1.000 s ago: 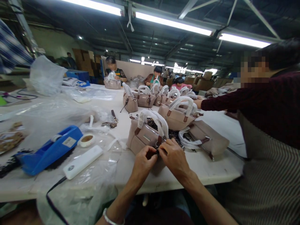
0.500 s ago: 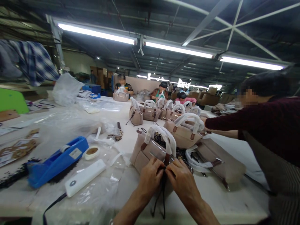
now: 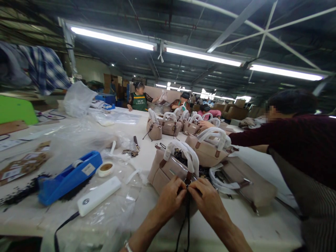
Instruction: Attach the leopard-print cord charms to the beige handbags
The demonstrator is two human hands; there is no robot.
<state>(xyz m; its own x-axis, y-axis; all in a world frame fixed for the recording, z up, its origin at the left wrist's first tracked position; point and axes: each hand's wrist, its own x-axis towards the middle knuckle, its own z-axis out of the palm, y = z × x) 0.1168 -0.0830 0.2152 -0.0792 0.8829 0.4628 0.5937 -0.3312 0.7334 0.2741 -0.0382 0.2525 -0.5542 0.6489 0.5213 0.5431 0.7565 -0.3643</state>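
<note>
A beige handbag [image 3: 160,175] with white-wrapped handles stands upright at the table's near edge. At its right end, my left hand [image 3: 173,192] and my right hand [image 3: 204,192] meet just below a brown handle tab. Both are closed in a pinch on a dark drawcord [image 3: 188,224], whose two ends hang down below the fingers. The exact spot between the fingertips is hidden. Close behind stands a second beige handbag [image 3: 207,150], and another beige bag [image 3: 249,183] lies on its side to the right.
Left lie a blue tape dispenser [image 3: 69,178], a tape roll [image 3: 105,168], a white corded device [image 3: 99,196] and clear plastic bags [image 3: 78,138]. Several handbags [image 3: 170,126] stand further back. A co-worker [image 3: 294,147] reaches across from the right; other people sit at the far side.
My hands stay at the cord, their fingertips slightly further apart. The co-worker on the right now reaches further in among the bags. A far person's bag has left the table's back edge.
</note>
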